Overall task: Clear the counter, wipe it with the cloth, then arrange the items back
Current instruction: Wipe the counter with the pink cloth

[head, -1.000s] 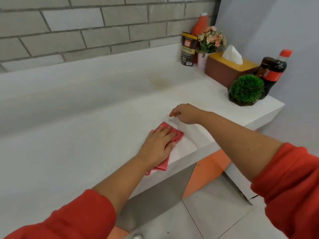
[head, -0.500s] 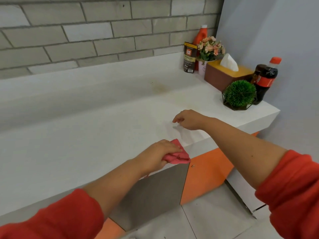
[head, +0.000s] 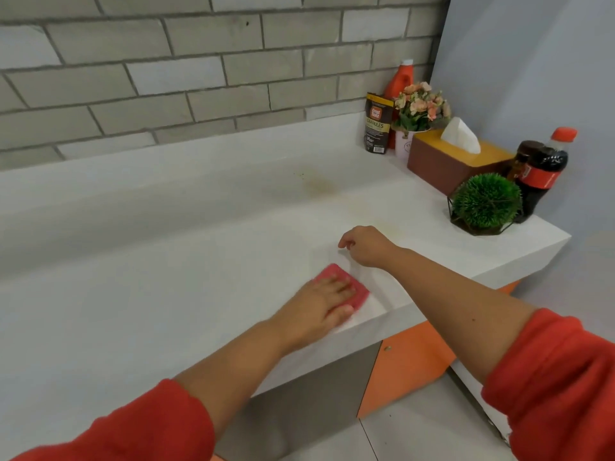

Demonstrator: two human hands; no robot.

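A pink cloth (head: 357, 292) lies flat on the white counter (head: 166, 294) near its front edge. My left hand (head: 324, 299) presses on it with straight fingers. My right hand (head: 364, 244) rests on the counter just behind and to the right of the cloth, fingers loosely curled, holding nothing. At the counter's far right end stand a cola bottle (head: 544, 173), a green ball plant (head: 486, 202), a tissue box (head: 456, 161), a pot of flowers (head: 417, 118), a dark granules pouch (head: 377, 126) and an orange bottle (head: 401, 83).
A brownish stain (head: 319, 184) marks the counter near the raised back ledge. A brick wall runs behind. Orange and grey cabinet doors (head: 409, 367) sit below the counter's front edge, with tiled floor beneath.
My left hand, which had bunched the cloth at the counter's front edge, has moved back onto the counter and flattened the cloth under straight fingers. My right hand has stayed in place.
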